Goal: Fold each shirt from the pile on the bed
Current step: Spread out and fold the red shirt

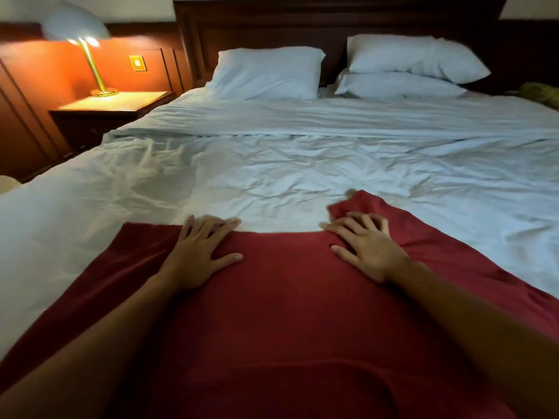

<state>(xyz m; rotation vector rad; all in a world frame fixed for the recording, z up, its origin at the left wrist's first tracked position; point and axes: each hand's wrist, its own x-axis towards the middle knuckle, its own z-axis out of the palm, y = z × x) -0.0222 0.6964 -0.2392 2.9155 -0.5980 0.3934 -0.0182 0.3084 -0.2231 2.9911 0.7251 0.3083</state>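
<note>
While atop shirt [287,297], fingers [208,227] apart.

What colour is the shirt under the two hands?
Plain dark red, no pattern visible. The head view shows the shirt spread on the white bed sheet.

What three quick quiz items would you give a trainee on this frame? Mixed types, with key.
1. True or false: the left hand lies flat on the shirt.
2. How many pillows are on the bed? A) one B) two C) three
3. Fill in: the lamp is ___ (lit / off).

Key: 1 true; 2 C; 3 lit.
</note>
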